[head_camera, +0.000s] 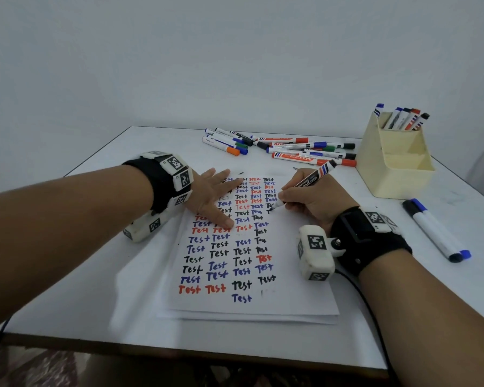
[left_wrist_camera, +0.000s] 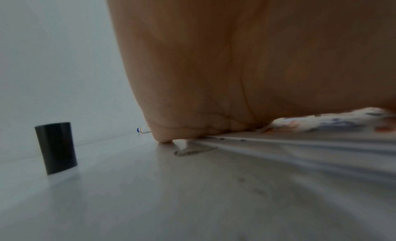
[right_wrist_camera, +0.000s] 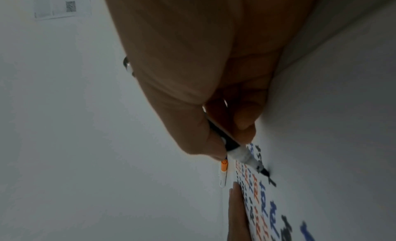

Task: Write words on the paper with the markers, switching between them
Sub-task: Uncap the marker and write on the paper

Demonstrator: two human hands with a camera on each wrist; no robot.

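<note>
A white paper (head_camera: 249, 303) covered with several rows of "Test" in black, blue and red lies mid-table. My left hand (head_camera: 210, 196) lies flat on its upper left part, fingers straight and spread. My right hand (head_camera: 308, 199) grips a black marker (head_camera: 305, 185), whose tip touches the paper at the right column. In the right wrist view the marker (right_wrist_camera: 235, 148) is pinched between thumb and fingers, its tip (right_wrist_camera: 265, 172) on the paper (right_wrist_camera: 321, 143). The left wrist view shows my palm (left_wrist_camera: 235, 66) pressing on the paper's edge (left_wrist_camera: 300, 143).
Several loose markers (head_camera: 285, 148) lie at the table's back. A cream holder (head_camera: 394, 160) with several markers stands back right. Two markers (head_camera: 436, 230) lie by the right edge. A black cap (left_wrist_camera: 55, 148) stands on the table left of my left hand.
</note>
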